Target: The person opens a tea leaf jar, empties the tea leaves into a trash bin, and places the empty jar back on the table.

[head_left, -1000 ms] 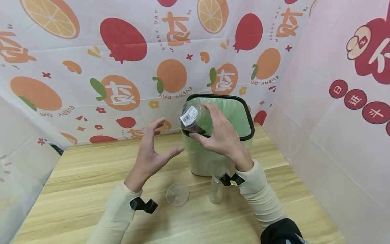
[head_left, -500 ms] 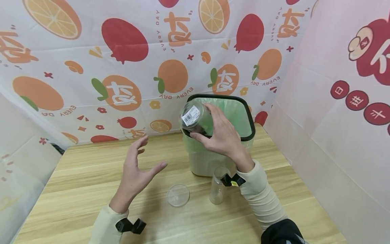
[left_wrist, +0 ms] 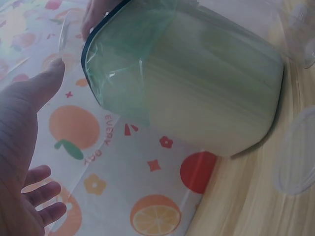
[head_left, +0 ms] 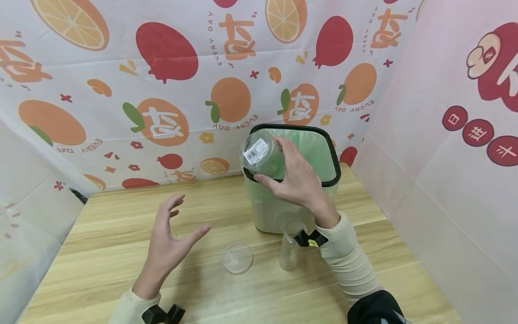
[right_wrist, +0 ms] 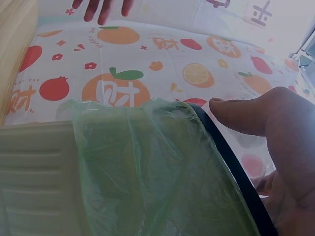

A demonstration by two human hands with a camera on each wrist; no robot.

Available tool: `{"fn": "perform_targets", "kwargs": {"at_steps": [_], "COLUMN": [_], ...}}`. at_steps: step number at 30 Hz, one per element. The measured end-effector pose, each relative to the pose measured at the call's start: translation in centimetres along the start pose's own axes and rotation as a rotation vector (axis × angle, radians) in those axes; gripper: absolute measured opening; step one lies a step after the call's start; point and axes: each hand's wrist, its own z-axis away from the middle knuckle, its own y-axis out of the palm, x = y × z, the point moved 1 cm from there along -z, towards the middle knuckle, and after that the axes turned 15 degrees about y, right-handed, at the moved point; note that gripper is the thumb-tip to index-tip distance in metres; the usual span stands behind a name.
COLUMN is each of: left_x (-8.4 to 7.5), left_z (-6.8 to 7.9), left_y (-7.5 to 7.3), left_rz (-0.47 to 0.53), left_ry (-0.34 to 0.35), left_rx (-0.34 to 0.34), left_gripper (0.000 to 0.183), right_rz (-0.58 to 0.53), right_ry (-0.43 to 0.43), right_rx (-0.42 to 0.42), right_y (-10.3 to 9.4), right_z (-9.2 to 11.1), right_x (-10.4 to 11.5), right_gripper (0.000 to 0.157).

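Observation:
My right hand [head_left: 297,177] grips a clear jar [head_left: 265,155] with a white barcode label on its base. The jar is tilted, its base facing me, over the near left rim of a bin [head_left: 269,209]. The bin has a black rim and a pale green liner [right_wrist: 133,162]. Through the jar's clear wall the green liner shows. In the right wrist view the thumb [right_wrist: 241,115] lies near the black rim. To the left, my left hand [head_left: 166,252] hangs above the table with thumb and fingers spread, holding nothing.
On the wooden table [head_left: 121,225] lies a clear round lid [head_left: 238,258], in front of the bin. A clear, tall cylindrical container [head_left: 288,254] stands between the bin and my right wrist. Fruit-printed cloth [head_left: 230,99] hangs behind and at both sides.
My left hand has drawn back left and toward me, away from the jar. Dark matter seen inside the jar earlier no longer shows there. The right hand stays almost in place.

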Motion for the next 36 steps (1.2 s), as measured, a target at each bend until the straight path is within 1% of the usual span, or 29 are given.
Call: {"fn": "perform_targets", "kwargs": {"at_steps": [4,9,14,18,21,24,28,30,36], "left_x": [0.0,0.2,0.3,0.3,0.4,0.4,0.6,0.6,0.7], "left_z": [0.6,1.1,1.4,1.6,1.8,2.0,2.2,2.3,2.4], "left_y": [-0.4,-0.8,-1.1,-1.3,-1.4,-1.5,-1.6,-1.7,-1.8], "left_rz": [-0.001,-0.01,-0.009,-0.002,-0.002,-0.01,-0.016,-0.019,-0.02], "left_ry": [-0.014,-0.015,-0.001,0.003,-0.021,-0.052,-0.075,-0.081,-0.09], "left_rx": [-0.011,-0.022,-0.03,-0.035,-0.031,-0.02,-0.014,-0.015,-0.011], "left_gripper": [0.097,0.096,0.093,0.092,0.09,0.088,0.086,0.086,0.084], "right_rz": [-0.02,-0.098,-0.178,-0.27,-0.323,-0.361,-0.423,-0.45,-0.464], "right_ry": [0.012,0.036,0.05,0.106,0.174,0.228,0.248,0.251,0.256], "right_rx": [0.02,0.058,0.089,0.123,0.147,0.166,0.188,0.197,0.209], "right_y": [-0.1,-0.4,-0.7,-1.0,-1.3,-1.6,-1.9,-2.0,-1.9], "right_z": [-0.1,-0.2,-0.5,-0.6,-0.6,-0.6,-0.7,-0.8,-1.1], "right_x": [-0.1,-0.2,-0.2,-0.4,-0.5,-0.6,-0.7,-0.7,-0.8], "right_gripper": [0.092,0.091,0.087,0.085,0.084,0.079,0.072,0.071,0.072]}}
